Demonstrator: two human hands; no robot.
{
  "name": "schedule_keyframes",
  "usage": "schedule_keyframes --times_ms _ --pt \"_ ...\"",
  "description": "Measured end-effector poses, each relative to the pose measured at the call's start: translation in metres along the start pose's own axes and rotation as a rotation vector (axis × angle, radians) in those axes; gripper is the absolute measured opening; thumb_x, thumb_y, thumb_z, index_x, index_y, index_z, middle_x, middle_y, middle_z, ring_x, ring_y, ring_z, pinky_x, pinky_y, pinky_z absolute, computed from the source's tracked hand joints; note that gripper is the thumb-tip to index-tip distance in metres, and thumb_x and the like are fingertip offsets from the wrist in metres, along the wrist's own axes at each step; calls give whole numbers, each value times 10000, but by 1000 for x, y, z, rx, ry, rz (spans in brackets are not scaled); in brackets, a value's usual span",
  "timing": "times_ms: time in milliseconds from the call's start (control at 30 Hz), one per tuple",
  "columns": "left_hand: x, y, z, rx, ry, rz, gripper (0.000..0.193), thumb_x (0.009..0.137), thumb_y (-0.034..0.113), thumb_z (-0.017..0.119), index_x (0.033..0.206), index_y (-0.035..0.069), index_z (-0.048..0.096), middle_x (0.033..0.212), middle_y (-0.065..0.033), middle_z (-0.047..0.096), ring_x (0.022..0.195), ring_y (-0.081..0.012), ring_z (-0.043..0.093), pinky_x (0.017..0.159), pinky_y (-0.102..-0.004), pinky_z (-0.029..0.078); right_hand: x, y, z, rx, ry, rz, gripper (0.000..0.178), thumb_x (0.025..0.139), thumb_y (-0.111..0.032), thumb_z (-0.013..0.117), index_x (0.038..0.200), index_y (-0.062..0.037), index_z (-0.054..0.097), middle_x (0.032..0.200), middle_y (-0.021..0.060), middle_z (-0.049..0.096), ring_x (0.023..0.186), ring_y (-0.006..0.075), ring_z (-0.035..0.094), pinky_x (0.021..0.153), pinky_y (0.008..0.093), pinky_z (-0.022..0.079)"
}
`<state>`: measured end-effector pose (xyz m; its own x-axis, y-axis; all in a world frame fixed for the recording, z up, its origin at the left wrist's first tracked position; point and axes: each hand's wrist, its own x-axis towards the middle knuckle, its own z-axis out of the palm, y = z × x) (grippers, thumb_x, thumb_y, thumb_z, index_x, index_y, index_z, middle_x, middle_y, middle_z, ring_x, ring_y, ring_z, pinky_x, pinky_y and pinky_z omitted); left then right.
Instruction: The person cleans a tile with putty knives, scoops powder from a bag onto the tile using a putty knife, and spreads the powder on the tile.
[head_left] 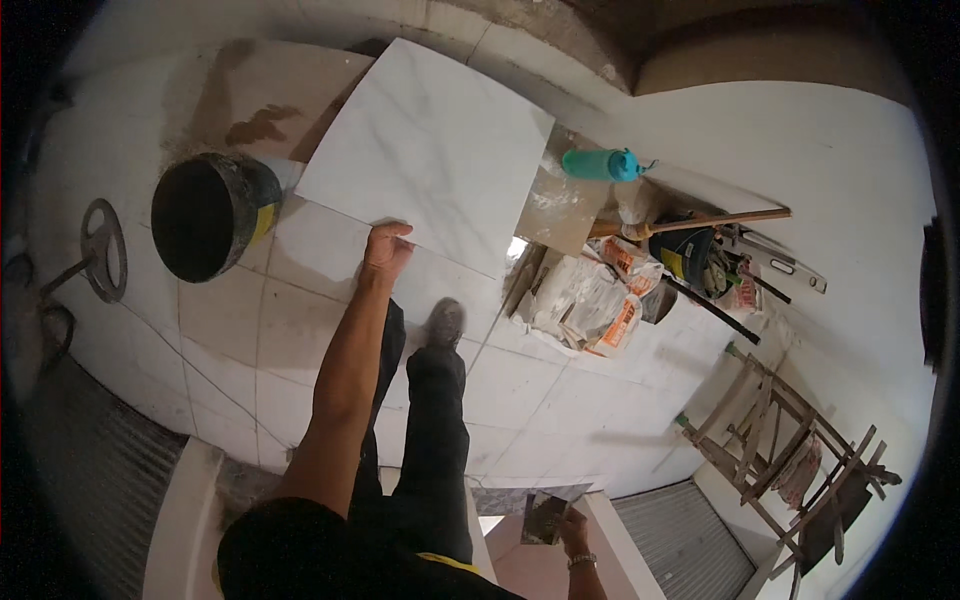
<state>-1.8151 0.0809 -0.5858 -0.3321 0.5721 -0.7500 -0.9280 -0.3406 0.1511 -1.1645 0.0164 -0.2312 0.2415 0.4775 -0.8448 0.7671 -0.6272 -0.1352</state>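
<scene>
A large white tile with grey veins (430, 150) is tilted at the far side of the floor. My left hand (388, 250) grips its near edge, with the thumb stretched along it and the fingers bent. Low in the view, by a pale ledge, my right hand (574, 532) is closed on what looks like a dark, square-bladed trowel (543, 518); its handle is hidden. A metal watch (582, 560) is on that wrist. My shoe (446, 322) stands on the floor just short of the tile.
A black bucket (245, 215) stands left of the tile. To the right are a teal bottle (595, 165), torn white bags (580, 305), a second bucket with tools (685, 250) and a spirit level (790, 262). A wooden trestle (765, 430) stands farther right; a round-based metal stand (103, 250) is far left.
</scene>
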Motion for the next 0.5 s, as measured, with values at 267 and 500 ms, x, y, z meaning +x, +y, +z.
schedule_keyframes --times_ms 267,500 --pt "28 -47 -17 -62 65 -26 124 746 -62 597 747 59 570 757 -46 615 783 -196 619 785 -310 507 33 2 47 -416 45 -159 265 800 -105 674 1034 18 649 892 63 682 792 116 598 685 300 490" --pt "4 -29 -58 318 108 -7 64 822 57 594 794 77 540 858 -66 596 811 -198 581 848 -358 482 43 -122 126 -156 61 -384 251 816 -164 682 913 57 615 780 83 641 723 119 569 638 305 476"
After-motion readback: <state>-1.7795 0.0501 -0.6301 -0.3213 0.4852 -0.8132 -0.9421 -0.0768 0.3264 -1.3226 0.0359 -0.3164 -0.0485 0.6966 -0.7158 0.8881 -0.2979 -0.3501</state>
